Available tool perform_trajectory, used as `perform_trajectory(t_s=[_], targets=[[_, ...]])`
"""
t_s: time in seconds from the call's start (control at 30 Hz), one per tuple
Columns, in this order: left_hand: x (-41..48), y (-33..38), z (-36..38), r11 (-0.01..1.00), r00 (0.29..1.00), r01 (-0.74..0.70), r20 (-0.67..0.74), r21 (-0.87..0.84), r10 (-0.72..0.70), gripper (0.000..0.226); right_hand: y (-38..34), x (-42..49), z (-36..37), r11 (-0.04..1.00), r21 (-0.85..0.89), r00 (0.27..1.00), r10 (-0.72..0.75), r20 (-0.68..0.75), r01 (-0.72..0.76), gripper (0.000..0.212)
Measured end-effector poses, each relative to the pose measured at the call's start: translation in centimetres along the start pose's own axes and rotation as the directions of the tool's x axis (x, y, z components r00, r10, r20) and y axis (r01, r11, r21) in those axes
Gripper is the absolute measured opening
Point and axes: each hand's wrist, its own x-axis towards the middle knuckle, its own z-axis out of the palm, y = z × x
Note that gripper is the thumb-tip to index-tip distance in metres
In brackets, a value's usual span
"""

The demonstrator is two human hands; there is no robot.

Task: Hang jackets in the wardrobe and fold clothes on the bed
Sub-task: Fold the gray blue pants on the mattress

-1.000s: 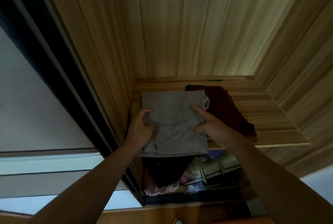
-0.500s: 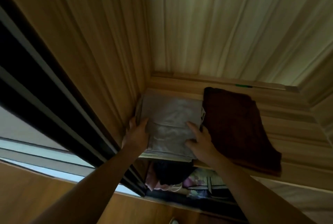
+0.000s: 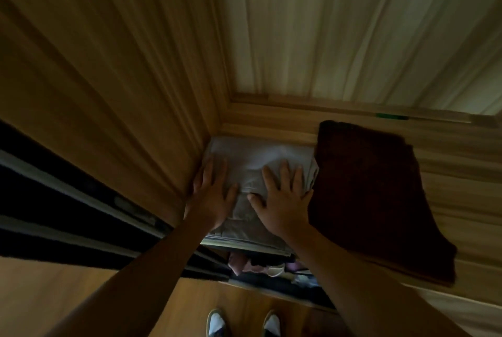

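A folded grey garment (image 3: 252,157) lies in the back left corner of a wooden wardrobe shelf (image 3: 448,173). My left hand (image 3: 212,195) rests flat on its left part, fingers straight, close to the wardrobe's side wall. My right hand (image 3: 282,201) lies flat on its right part with fingers spread. A folded dark maroon garment (image 3: 380,195) sits on the same shelf, touching the grey one's right edge.
The wardrobe's wooden side wall (image 3: 135,92) stands at the left and its back panel (image 3: 353,24) is ahead. Dark sliding door rails (image 3: 54,201) run at the left. Mixed clothes (image 3: 266,266) lie below the shelf. My feet (image 3: 241,323) stand on a wooden floor.
The grey garment has slid deeper onto the shelf into the corner. Both hands went from holding its sides to lying flat on top of it.
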Motion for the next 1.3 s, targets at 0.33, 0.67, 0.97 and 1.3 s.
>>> perform_trajectory(t_s=[0.33, 0.67, 0.97, 1.3], targets=[[3.1, -1.0, 1.0, 0.995, 0.995, -0.039, -0.099, -0.088, 0.03, 0.074, -0.1, 2.8, 0.6, 1.0, 0.005, 1.0, 0.016, 0.01, -0.016, 0.082], [-2.3, -2.3, 1.3, 0.943, 0.992, 0.084, -0.066, -0.323, -0.111, 0.066, 1.3, -1.8, 1.7, 0.983, 0.173, 0.995, -0.043, -0.085, 0.057, 0.078], [-1.5, -2.1, 0.6, 0.968, 0.995, 0.065, -0.064, -0.241, -0.083, 0.057, 0.7, -1.1, 1.3, 0.988, 0.152, 1.0, -0.005, -0.017, 0.007, 0.074], [-7.5, -2.6, -2.9, 0.969, 0.993, -0.001, 0.112, -0.248, 0.03, 0.058, 1.0, -7.5, -0.2, 0.973, 0.19, 0.992, -0.129, -0.012, 0.129, 0.062]])
